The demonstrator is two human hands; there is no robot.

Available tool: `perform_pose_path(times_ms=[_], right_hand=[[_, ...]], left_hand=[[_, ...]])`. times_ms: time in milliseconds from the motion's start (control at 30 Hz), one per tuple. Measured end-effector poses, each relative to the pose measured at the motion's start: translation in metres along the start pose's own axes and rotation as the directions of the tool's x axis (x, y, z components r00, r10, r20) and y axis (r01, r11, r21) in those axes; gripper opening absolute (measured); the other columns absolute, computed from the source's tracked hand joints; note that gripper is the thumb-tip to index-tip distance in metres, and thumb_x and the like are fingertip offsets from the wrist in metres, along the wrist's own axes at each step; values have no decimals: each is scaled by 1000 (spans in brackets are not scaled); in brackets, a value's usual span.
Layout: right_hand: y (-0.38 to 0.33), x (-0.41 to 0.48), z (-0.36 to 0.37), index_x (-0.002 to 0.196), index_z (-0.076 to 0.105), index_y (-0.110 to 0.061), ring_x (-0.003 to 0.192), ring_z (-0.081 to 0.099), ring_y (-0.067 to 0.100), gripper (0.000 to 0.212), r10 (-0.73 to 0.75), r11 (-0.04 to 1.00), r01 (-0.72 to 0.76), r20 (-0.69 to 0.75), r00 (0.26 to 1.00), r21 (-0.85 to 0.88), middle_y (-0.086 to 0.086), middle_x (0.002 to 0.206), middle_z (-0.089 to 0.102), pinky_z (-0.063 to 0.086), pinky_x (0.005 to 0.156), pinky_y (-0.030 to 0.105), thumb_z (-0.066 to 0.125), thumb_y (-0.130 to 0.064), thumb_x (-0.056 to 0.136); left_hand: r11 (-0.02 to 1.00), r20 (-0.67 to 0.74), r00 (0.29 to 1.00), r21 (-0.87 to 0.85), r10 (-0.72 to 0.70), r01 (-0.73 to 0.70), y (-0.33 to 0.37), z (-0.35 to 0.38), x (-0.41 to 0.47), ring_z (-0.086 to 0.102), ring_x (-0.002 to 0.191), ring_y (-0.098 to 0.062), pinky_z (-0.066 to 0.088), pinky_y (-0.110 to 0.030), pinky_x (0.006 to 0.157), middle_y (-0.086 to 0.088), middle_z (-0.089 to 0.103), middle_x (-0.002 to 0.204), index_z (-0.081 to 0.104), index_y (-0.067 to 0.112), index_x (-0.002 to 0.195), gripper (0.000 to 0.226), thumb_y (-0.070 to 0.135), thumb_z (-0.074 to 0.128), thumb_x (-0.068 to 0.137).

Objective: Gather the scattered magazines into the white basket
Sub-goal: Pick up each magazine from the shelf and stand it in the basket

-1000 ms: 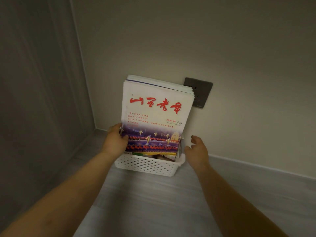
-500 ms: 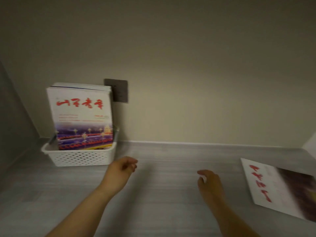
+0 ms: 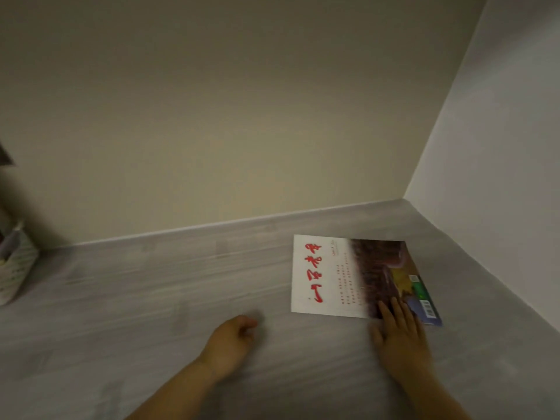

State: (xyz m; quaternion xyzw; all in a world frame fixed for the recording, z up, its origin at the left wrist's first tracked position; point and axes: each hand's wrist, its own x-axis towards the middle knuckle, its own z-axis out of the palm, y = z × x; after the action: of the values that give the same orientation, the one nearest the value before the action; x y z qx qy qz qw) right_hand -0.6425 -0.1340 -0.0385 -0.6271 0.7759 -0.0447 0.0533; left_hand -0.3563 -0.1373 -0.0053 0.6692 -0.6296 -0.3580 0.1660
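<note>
A magazine (image 3: 339, 277) with red lettering on a white and dark cover lies flat on the grey surface at the right, on top of another whose green and blue edge (image 3: 424, 298) sticks out at its right. My right hand (image 3: 400, 338) is flat, its straight fingertips touching the top magazine's near corner. My left hand (image 3: 233, 341) hovers over the surface to the left of the magazines, fingers loosely curled, holding nothing. The white basket (image 3: 15, 274) shows only as a corner at the far left edge.
The grey wood-grain surface (image 3: 151, 298) runs back to a beige wall. A white side wall (image 3: 500, 177) closes off the right, close behind the magazines. A dark wall plate (image 3: 4, 156) peeks in at the left edge.
The view has swung right, away from the basket of upright magazines. Both hands left the basket; my right hand has reached the flat magazine at the right and touches its corner.
</note>
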Motion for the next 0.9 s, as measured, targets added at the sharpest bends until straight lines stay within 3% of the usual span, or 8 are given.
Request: perform_pose_path(times_ms=[100, 167, 200, 300, 533, 733, 900], right_hand=[[3, 2, 4, 143, 8, -23, 144, -2, 18, 55, -7, 999, 6, 11, 1000, 39, 3, 156, 5, -2, 117, 32, 23, -43, 94], [5, 4, 6, 143, 6, -23, 143, -3, 18, 56, -15, 999, 14, 12, 1000, 50, 3, 156, 4, -3, 117, 33, 22, -44, 94], [6, 5, 6, 143, 6, -23, 143, -3, 19, 56, -18, 998, 17, 20, 1000, 59, 4, 156, 3, -4, 117, 33, 21, -44, 94], [7, 5, 8, 143, 4, -24, 143, -5, 19, 57, -9, 997, 7, 32, 999, 81, 4, 156, 1, -6, 116, 34, 19, -46, 93], [8, 7, 12, 143, -1, -24, 143, -9, 20, 58, -7, 997, 5, 25, 1000, 82, 4, 156, -3, -12, 112, 33, 18, -48, 93], [8, 4, 9, 143, 0, -24, 143, -8, 20, 58, -1, 996, -1, 17, 1000, 91, 5, 156, -2, -11, 113, 35, 18, -47, 93], [9, 0, 2, 143, 3, -26, 143, -2, 17, 56, -47, 994, 49, -23, 999, 93, 0, 156, 4, -4, 116, 32, 22, -44, 94]], left_hand=[[999, -15, 1000, -53, -16, 15, 36, 24, 18, 47, 123, -21, 33, -17, 92, -9, 50, 135, 48, 8, 124, 36, 9, 44, 89], [989, -44, 998, -138, -54, 47, 58, 35, 31, 49, 119, -25, 34, -13, 77, -13, 52, 131, 49, 4, 122, 35, 6, 44, 87], [983, -57, 995, -170, -76, 66, 66, 39, 37, 50, 118, -26, 35, -14, 77, -15, 53, 130, 49, 3, 122, 35, 6, 45, 87], [974, -22, 989, -179, -145, 139, 80, 46, 57, 48, 120, -30, 38, -29, 97, -16, 51, 133, 44, 3, 126, 41, 8, 46, 86], [813, 163, 923, -437, -348, 384, 97, 39, 83, 50, 116, -37, 41, -45, 102, -23, 52, 129, 46, -3, 123, 39, 11, 49, 87], [935, 96, 963, -234, -251, 267, 102, 46, 78, 47, 120, -33, 40, -38, 99, -19, 48, 133, 40, 1, 125, 42, 9, 51, 86], [972, -11, 993, -205, -117, 112, 107, 34, 56, 51, 114, -29, 42, -29, 82, -16, 52, 128, 41, 3, 119, 33, 7, 46, 87]])
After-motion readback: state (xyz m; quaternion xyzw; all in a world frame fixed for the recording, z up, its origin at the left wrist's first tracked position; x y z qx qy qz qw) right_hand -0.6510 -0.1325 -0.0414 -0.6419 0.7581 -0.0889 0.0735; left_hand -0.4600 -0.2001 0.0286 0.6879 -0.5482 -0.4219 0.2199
